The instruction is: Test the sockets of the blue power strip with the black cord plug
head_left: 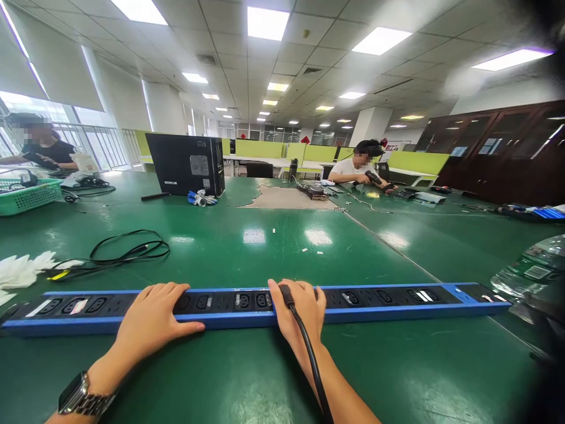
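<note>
the left hand (152,315) is lying flat and open on the long power strip (379,299) at 6 o'clock while the right hand (300,309) is gripping a plug (286,292) there, whose trailing cable (311,359) is risking tugging it crooked.

Worktop (273,377): glossy green, wide.
Near edge: long blue-and-black power strip (379,297) lying crosswise.
Left: coiled black cable (128,250), white petals (20,271), green basket (29,197).
Far middle: black computer case (185,164), cardboard sheet (286,198).
</note>
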A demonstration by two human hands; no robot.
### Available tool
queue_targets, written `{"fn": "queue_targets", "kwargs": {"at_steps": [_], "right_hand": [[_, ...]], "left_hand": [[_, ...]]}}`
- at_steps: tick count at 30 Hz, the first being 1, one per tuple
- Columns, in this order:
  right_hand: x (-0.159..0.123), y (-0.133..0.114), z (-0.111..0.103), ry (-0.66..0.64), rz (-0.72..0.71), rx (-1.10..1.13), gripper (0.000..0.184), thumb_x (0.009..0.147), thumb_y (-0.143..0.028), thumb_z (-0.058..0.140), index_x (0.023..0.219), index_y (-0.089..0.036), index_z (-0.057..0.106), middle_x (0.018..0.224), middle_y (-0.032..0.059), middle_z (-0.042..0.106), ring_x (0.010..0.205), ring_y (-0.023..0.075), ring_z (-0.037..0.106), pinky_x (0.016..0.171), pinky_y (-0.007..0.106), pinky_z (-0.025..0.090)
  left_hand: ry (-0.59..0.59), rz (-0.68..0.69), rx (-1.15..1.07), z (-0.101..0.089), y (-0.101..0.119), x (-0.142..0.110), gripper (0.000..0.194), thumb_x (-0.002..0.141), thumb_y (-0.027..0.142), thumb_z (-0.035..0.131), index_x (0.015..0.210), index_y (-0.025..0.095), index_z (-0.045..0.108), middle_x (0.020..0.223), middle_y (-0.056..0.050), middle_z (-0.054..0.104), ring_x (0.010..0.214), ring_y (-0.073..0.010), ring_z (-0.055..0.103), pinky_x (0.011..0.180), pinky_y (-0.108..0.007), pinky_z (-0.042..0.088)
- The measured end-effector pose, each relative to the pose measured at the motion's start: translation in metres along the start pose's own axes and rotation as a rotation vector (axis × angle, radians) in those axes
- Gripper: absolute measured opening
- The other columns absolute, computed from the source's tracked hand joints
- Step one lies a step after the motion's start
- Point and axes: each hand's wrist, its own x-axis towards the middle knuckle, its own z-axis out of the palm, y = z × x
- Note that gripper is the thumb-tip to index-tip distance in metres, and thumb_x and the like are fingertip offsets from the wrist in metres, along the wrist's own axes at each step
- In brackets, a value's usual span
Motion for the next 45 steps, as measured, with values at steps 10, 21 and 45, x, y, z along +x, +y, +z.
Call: {"fn": "queue_targets", "kwargs": {"at_steps": [10,21,45], "right_hand": [[0.021,0.023,-0.033,-0.389,-0.368,-0.085,0.07,0.081,-0.057,0.062,0.137,-0.016,0.051,0.134,0.0143,0.059,0.122,0.0313,0.054,0.104,0.05,0.039],[0.027,0.025,-0.023,-0.463,-0.585,0.016,0.027,0.089,-0.031,0.058,0.114,-0.024,0.064,0.116,0.0039,0.07,0.107,0.0202,0.064,0.095,0.036,0.046],[0.012,0.066,-0.019,-0.202,-0.436,-0.118,0.057,0.069,-0.039,0.074,0.121,-0.02,0.062,0.123,0.0085,0.066,0.115,0.027,0.058,0.107,0.049,0.037]], "left_hand": [[0.016,0.002,-0.014,0.003,-0.006,-0.001,0.081,0.061,0.079,0.06,0.118,0.021,0.066,0.114,-0.011,0.069,0.111,-0.0379,0.059,0.099,-0.051,0.041],[-0.015,-0.009,-0.012,0.008,-0.013,0.0,0.081,0.063,0.079,0.06,0.12,0.022,0.065,0.117,-0.012,0.068,0.114,-0.0377,0.058,0.101,-0.051,0.04],[0.21,0.327,-0.634,0.021,0.173,0.033,0.029,0.088,0.024,0.054,0.116,0.027,0.063,0.109,-0.005,0.071,0.101,-0.022,0.064,0.091,-0.04,0.05]]}}
